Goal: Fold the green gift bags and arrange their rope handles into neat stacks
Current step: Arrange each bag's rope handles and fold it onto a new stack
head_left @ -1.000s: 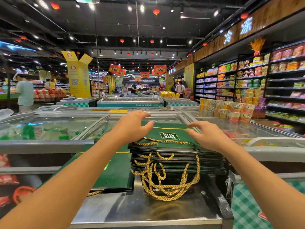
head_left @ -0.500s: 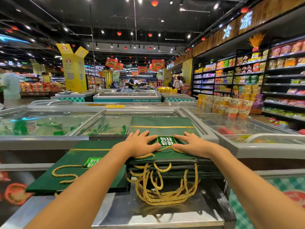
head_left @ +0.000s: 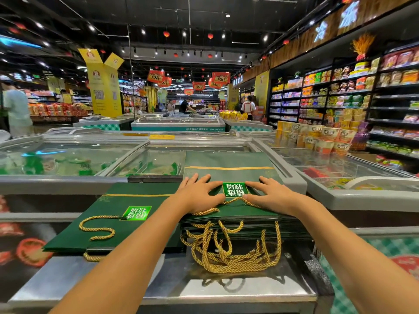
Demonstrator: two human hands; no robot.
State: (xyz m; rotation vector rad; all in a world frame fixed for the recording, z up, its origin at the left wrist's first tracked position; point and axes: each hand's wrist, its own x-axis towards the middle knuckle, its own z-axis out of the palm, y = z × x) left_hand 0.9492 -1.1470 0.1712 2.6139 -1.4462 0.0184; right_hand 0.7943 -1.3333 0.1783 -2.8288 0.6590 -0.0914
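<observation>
Left hand (head_left: 199, 197) and right hand (head_left: 273, 197) press flat-fingered on the green bag stack (head_left: 229, 160), gold handles (head_left: 233, 261) seemingly tangled.

— Where are we standing?
— In a supermarket, we'd say. Long chest freezers (head_left: 63, 179) with glass lids run ahead of us, with packed goods under the glass.
— And to our right?
— We see tall shelves (head_left: 340, 96) full of bright packets, a stack of paper tubs (head_left: 326, 139) at their end, and a lit sign (head_left: 349, 12) above.
— Overhead?
— Red banners (head_left: 221, 78) and small red lanterns (head_left: 166, 34) hang from a dark ceiling. A yellow display column (head_left: 104, 91) rises on our left. The far figures (head_left: 248, 107) are blurred, but they look like shoppers or staff.
</observation>
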